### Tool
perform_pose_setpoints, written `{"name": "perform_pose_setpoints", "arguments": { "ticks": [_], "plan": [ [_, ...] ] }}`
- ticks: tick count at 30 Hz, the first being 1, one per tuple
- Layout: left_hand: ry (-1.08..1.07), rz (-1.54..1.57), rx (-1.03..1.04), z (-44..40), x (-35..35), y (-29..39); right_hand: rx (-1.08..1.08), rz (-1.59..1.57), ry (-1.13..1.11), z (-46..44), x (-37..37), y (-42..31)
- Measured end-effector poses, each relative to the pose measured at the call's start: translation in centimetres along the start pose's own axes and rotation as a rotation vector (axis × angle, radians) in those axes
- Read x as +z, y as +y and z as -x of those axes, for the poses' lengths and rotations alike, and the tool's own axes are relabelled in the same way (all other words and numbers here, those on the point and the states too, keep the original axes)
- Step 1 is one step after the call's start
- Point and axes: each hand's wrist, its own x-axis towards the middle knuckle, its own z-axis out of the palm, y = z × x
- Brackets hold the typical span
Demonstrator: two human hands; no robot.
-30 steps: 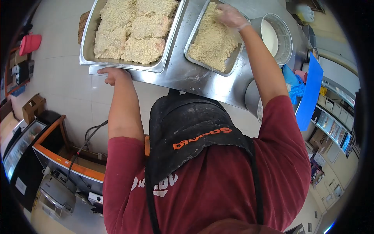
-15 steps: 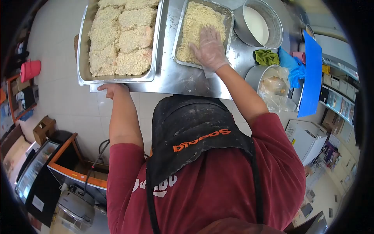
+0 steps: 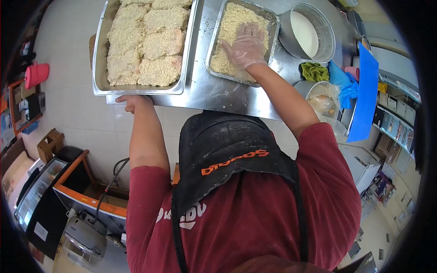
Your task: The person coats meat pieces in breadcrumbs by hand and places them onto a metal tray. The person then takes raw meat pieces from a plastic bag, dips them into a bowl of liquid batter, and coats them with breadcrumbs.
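Crumbs (image 3: 230, 27), coarse and pale yellow, spread under and around the splayed fingers (image 3: 249, 30) of your right hand (image 3: 248, 49), inside a shallow rectangular metal tray (image 3: 273, 30). Those fingers are wide apart, palm down, in a clear plastic glove (image 3: 258, 58); they grip nothing that shows, and whatever may lie beneath the palm is hidden.

Your bare left hand (image 3: 133, 103) is at the near edge of the shiny metal desk (image 3: 218, 98), its fingers mostly out of sight, so I cannot tell how tightly they close or on what. Just beyond them sits a large, deep rectangular metal pan (image 3: 136, 90) packed with crumb-coated pieces (image 3: 159, 70), left of your right fingers. Its near-left corner seems to overhang the desk's end, so a knock or pull from your left hand could shift or tip it.

Just right of your right fingers, outside the tray, a round grey metal pot (image 3: 327, 38) holds white liquid (image 3: 304, 34); an outward swing could jog it, and splashes would likely clump the crumbs. Hard pressure from your palm might slide the tray on the smooth surface or push crumbs over its wall. The thin glove could also snag on the rim and tear.
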Motion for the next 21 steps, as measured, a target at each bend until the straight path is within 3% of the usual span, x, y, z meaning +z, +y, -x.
{"name": "perform_pose_setpoints", "arguments": {
  "ticks": [5,8,11,14,17,20,21],
  "plan": [
    [0.051,0.006,-0.004,-1.0,0.9,-0.2,-0.079,-0.065,0.078,0.8,1.1,-1.6],
    [0.026,0.014,-0.011,-0.6,0.6,-0.2,-0.096,-0.164,-0.132,-1.2,1.1,-0.1],
    [0.004,0.031,-0.017,-0.9,0.8,-0.3,-0.085,-0.114,0.09,-3.7,-0.6,1.8],
    [-0.005,0.01,0.0,-1.0,0.6,-0.4,-0.249,-0.112,-0.191,-6.4,-3.7,2.6],
    [-0.021,0.064,-0.022,0.1,0.2,0.0,-0.221,-0.046,-0.294,-6.8,-8.9,0.6],
    [0.006,-0.014,0.013,-2.2,1.4,-0.8,-0.166,-0.236,0.057,-11.4,0.2,5.1],
    [0.006,-0.023,0.018,-1.9,1.2,-0.5,-0.144,-0.38,-0.062,-11.2,-1.0,5.6]
  ]
}}
